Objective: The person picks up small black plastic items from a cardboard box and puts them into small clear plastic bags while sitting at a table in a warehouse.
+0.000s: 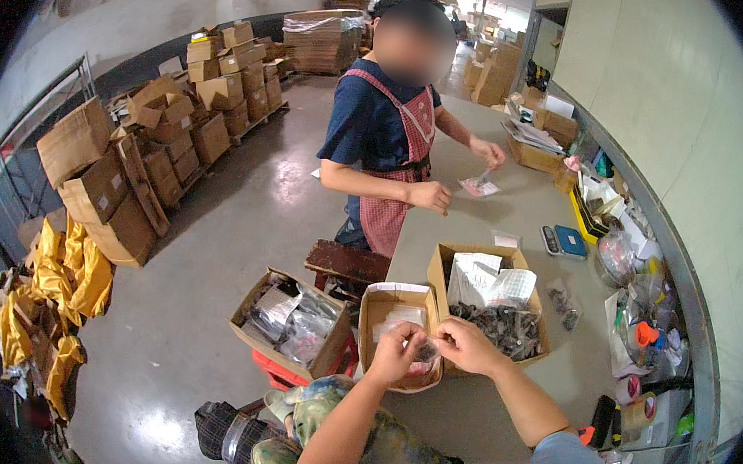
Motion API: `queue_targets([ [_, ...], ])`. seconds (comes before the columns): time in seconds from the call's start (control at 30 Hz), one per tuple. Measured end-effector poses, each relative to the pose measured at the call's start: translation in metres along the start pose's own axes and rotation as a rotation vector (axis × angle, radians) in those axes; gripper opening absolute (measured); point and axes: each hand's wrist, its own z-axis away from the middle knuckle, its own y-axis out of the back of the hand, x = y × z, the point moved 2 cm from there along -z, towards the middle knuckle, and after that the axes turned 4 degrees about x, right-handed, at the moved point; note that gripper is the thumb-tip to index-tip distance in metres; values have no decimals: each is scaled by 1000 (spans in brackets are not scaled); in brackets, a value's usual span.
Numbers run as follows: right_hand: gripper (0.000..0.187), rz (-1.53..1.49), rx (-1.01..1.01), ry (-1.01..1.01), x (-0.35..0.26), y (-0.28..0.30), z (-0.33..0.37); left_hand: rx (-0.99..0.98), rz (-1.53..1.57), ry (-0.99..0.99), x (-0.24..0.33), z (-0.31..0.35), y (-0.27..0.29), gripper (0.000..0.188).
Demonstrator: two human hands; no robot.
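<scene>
My left hand (395, 353) and my right hand (469, 346) are both closed, fingertips pinching a small clear plastic bag (425, 352) between them. Something dark shows inside the bag, too small to make out. Beneath the hands stands a narrow open carton (365, 334) with clear bags and pinkish-white cards in it. Just right of that, a larger carton (437, 272) holds a heap of small black parts (506, 328), with white paper sheets (478, 278) lying over its far side. My right hand is next to this carton's near left corner.
Left of the table (441, 226), a carton of bagged items (250, 318) rests on a red stool (283, 380). Across the table, a person (381, 135) handles a small card packet (479, 187). A blue scale (569, 241) and clutter line the right wall. Stacked cartons (175, 125) stand at the far left.
</scene>
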Motion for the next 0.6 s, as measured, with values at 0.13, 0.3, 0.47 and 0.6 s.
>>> queue_targets([
  [0.13,12,-15,47,-50,3,15,15,60,195,125,-14,1,1,14],
  [0.3,12,-7,190,-81,-2,31,31,22,325,255,-15,-1,-10,15],
  [0.47,11,-39,346,-66,20,50,50,-39,279,290,-23,2,-17,18],
  [0.6,8,-302,632,-275,64,103,83,-258,-338,142,-28,1,-21,18],
])
